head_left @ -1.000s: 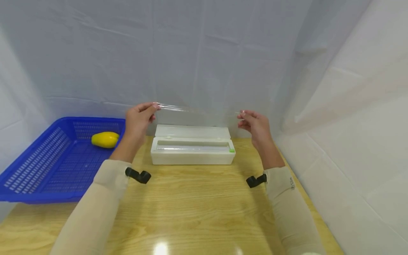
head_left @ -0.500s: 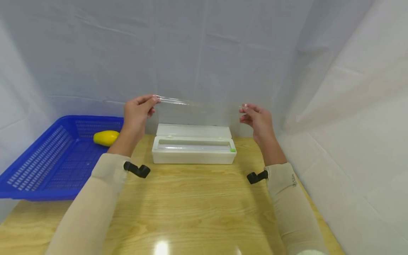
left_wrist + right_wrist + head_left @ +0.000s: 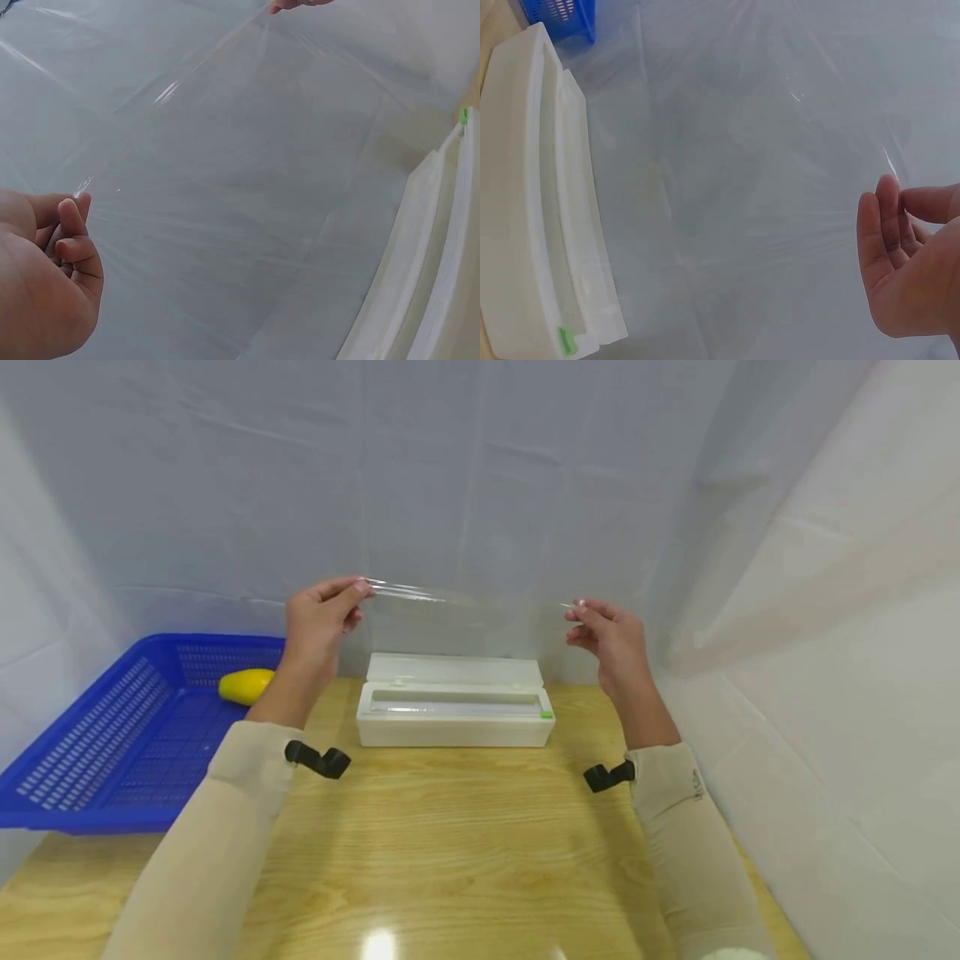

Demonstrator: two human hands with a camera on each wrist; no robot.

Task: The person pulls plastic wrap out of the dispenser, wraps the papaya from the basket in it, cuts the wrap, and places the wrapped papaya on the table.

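A sheet of clear cling film [image 3: 465, 618] [image 3: 247, 187] [image 3: 765, 180] hangs stretched between my two raised hands, running down into the white dispenser box [image 3: 455, 702] [image 3: 435, 247] [image 3: 547, 217] on the table. My left hand [image 3: 322, 622] [image 3: 45, 277] pinches the film's upper left corner between thumb and fingers. My right hand [image 3: 607, 639] [image 3: 915, 262] pinches the upper right corner. The box lid stands open, and a small green slider [image 3: 547, 714] [image 3: 566, 341] sits at its right end.
A blue plastic basket [image 3: 112, 735] stands at the table's left, with a yellow fruit [image 3: 246, 685] inside near its back. The wooden table [image 3: 465, 843] stretches toward me. White cloth walls close in behind and on the right.
Both hands have risen with the film corners, drawing more film up out of the box. The head view has shifted slightly.
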